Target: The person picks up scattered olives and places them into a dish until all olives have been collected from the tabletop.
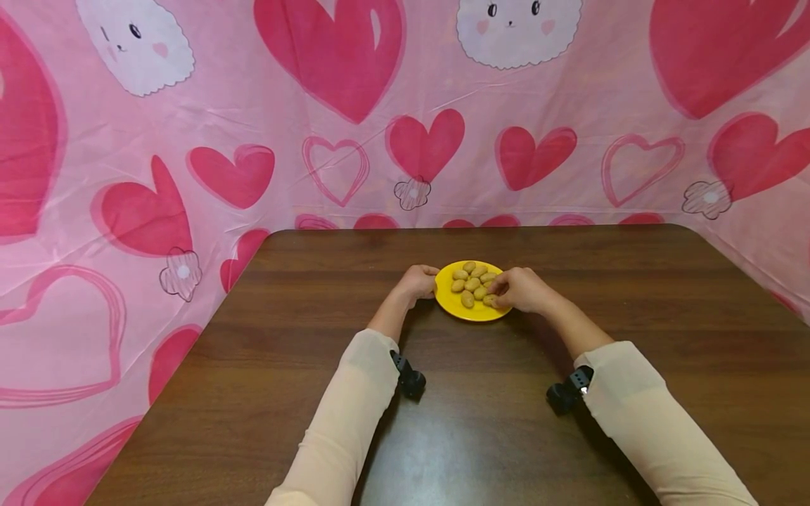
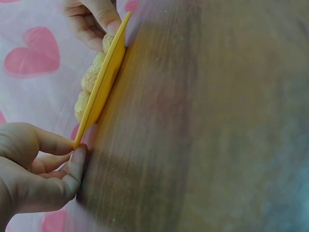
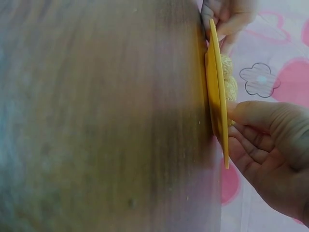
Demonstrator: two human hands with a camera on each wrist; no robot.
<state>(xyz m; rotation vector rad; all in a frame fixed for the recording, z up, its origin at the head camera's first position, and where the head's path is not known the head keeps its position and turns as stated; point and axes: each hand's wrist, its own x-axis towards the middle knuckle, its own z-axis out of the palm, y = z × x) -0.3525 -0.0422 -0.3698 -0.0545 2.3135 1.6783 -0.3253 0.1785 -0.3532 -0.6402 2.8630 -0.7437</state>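
A round yellow plate [image 1: 476, 314] stands on the far half of the table, bearing several light-brown, rough-shelled walnuts [image 1: 472, 284]. My left hand [image 1: 418, 282] pinches its left rim; in the left wrist view the thumb [image 2: 77, 162] is on one side of the rim and the fingers are on the other. Over the plate's right side, my right hand [image 1: 522, 289] has its thumb and fingers around a walnut [image 1: 489, 300]. The right wrist view shows the thumb [image 3: 248, 114] against that walnut, which the hand and rim mostly hide.
The dark brown wooden table [image 1: 481, 436] reaches back to a pink cloth [image 1: 443, 84] printed with hearts. Small black wrist cameras hang below the left cuff [image 1: 413, 383] and right cuff [image 1: 562, 398], over the table.
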